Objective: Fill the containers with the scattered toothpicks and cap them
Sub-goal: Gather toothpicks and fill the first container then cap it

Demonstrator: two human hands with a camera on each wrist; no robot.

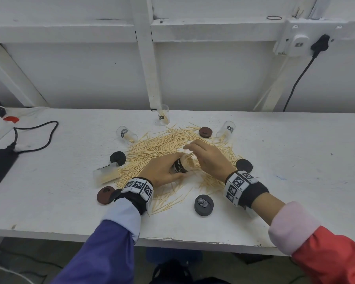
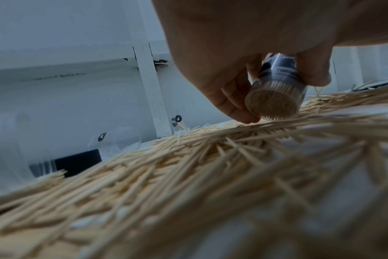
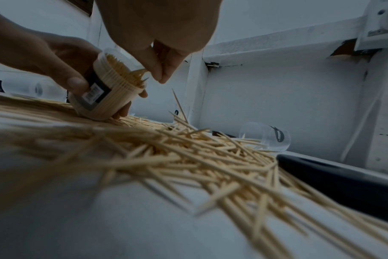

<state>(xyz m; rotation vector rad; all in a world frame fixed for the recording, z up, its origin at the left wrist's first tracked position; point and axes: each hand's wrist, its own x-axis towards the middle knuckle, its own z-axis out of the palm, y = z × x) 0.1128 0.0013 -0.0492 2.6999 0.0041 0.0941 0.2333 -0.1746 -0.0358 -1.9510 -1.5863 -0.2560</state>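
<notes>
A heap of loose toothpicks (image 1: 156,146) (image 2: 188,166) (image 3: 188,149) covers the middle of the white table (image 1: 295,160). My left hand (image 1: 172,171) (image 3: 55,57) grips a black-labelled container (image 1: 182,165) (image 2: 275,99) (image 3: 108,91), tilted over the heap and packed with toothpicks. My right hand (image 1: 190,148) (image 3: 159,73) hovers at its mouth, thumb and finger pinching the ends of a few toothpicks that stick out. Clear containers stand or lie around the heap: one upright (image 1: 163,117), two on their sides (image 1: 127,135) (image 1: 225,130), one partly filled (image 1: 106,173).
Round caps lie around the heap: black (image 1: 117,158) (image 1: 243,166), brown (image 1: 205,132) (image 1: 105,195) and dark grey (image 1: 203,204). A black power brick (image 1: 0,167) with its cable sits at the left. A white wall frame (image 1: 152,78) rises right behind the table.
</notes>
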